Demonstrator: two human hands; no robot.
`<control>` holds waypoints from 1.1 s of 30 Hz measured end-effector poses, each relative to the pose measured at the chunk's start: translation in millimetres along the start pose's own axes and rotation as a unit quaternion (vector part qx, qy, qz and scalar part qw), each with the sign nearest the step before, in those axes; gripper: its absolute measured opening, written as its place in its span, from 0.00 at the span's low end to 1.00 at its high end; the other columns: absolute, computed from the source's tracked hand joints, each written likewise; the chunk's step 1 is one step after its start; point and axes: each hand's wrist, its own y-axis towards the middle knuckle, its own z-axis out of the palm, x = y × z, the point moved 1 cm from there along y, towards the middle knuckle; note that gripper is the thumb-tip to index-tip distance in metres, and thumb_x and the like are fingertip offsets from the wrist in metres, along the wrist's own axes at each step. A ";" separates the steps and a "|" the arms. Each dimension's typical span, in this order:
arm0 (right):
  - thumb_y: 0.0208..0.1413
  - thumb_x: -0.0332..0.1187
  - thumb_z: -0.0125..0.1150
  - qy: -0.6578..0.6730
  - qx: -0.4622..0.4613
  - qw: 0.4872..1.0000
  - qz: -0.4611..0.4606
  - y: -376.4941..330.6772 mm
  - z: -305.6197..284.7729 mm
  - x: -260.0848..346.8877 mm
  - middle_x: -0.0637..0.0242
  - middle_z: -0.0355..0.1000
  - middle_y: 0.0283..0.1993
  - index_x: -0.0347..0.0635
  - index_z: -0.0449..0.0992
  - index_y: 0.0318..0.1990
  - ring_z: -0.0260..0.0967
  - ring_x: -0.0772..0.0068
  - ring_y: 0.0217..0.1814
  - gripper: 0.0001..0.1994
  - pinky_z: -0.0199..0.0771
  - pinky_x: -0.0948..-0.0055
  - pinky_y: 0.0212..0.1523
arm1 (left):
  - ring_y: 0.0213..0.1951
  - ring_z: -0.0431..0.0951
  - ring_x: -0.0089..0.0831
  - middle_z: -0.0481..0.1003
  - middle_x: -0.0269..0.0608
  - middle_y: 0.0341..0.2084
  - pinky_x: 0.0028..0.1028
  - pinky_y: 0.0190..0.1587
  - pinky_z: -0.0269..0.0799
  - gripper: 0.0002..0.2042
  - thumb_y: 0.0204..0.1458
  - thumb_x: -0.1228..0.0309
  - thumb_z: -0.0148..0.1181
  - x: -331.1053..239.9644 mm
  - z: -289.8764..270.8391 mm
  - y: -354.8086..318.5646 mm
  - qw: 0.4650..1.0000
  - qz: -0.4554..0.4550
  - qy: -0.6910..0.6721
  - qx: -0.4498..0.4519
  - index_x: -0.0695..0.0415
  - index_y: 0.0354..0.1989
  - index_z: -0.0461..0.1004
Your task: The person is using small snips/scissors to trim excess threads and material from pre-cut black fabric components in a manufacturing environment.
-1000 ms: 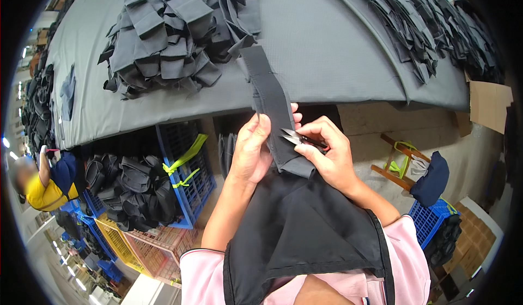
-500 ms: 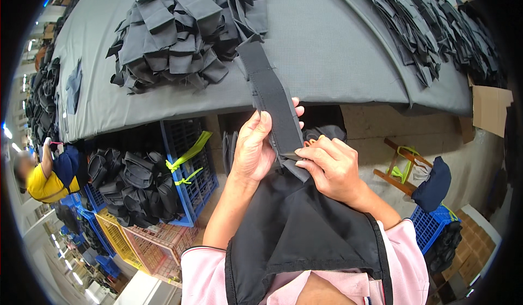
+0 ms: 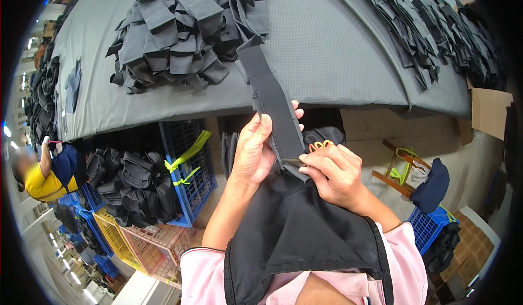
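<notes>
Left hand [image 3: 255,153] grasping dark fabric strap [image 3: 272,100] mid-length, fingers wrapped around its edge. Right hand [image 3: 333,173] pinching strap's lower end, fingers clenched on orange-handled snips [image 3: 320,145]. Strap held upright just below grey bench [image 3: 327,54] edge, top overlapping pile of folded dark pieces [image 3: 185,27]. Blue crate [image 3: 188,168] underneath.

— The black strap [image 3: 275,109] held up looks like matt woven cloth, with a rougher band down its middle
— And the table [image 3: 332,59] behind?
— Grey matt fabric with a fine grid texture; the blue crate [image 3: 190,168] below looks like hard plastic
</notes>
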 end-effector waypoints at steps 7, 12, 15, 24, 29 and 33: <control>0.39 0.26 0.68 0.037 0.022 0.998 0.052 -0.4 -1.5 -5.4 0.66 0.68 0.25 0.41 0.76 0.33 0.68 0.67 0.24 0.10 0.66 0.72 0.25 | 0.55 0.70 0.41 0.67 0.53 0.54 0.41 0.56 0.69 0.23 0.60 0.60 0.49 0.4 -0.3 -2.5 0.999 -0.006 -0.016 0.027 0.67 0.55 0.64; 0.39 0.25 0.68 0.055 0.016 0.990 0.127 7.4 -4.2 -15.6 0.65 0.67 0.26 0.41 0.76 0.33 0.67 0.65 0.23 0.11 0.67 0.71 0.24 | 0.56 0.68 0.42 0.67 0.55 0.54 0.40 0.58 0.66 0.22 0.61 0.60 0.46 1.7 -3.8 -5.2 0.998 -0.020 -0.036 0.044 0.68 0.54 0.65; 0.39 0.26 0.68 0.029 -0.024 0.993 0.108 10.6 -3.6 -13.8 0.66 0.67 0.27 0.42 0.76 0.34 0.67 0.65 0.23 0.11 0.66 0.70 0.24 | 0.56 0.69 0.41 0.67 0.55 0.55 0.37 0.59 0.65 0.21 0.61 0.61 0.45 1.7 -2.5 -6.4 0.998 -0.029 -0.035 0.042 0.68 0.53 0.65; 0.36 0.24 0.69 0.000 -0.004 0.999 0.038 18.9 1.7 -12.7 0.64 0.68 0.26 0.40 0.77 0.35 0.68 0.65 0.24 0.14 0.67 0.71 0.23 | 0.54 0.70 0.43 0.65 0.57 0.56 0.39 0.56 0.68 0.22 0.59 0.65 0.49 4.8 -6.5 -8.4 0.996 -0.056 -0.069 0.018 0.68 0.57 0.62; 0.36 0.25 0.70 0.033 0.010 0.998 0.047 20.7 3.6 -12.7 0.65 0.68 0.27 0.42 0.77 0.36 0.67 0.66 0.24 0.15 0.66 0.72 0.23 | 0.53 0.71 0.37 0.68 0.52 0.54 0.34 0.58 0.65 0.20 0.59 0.67 0.50 4.7 -5.6 -9.9 0.992 -0.076 -0.104 0.009 0.67 0.55 0.64; 0.35 0.25 0.70 0.000 0.013 1.000 0.011 17.1 7.2 -14.6 0.66 0.67 0.27 0.41 0.78 0.36 0.66 0.68 0.24 0.15 0.66 0.72 0.23 | 0.53 0.72 0.40 0.68 0.53 0.53 0.39 0.55 0.69 0.19 0.58 0.68 0.50 10.0 -14.5 -12.0 0.990 -0.084 -0.108 -0.022 0.66 0.55 0.64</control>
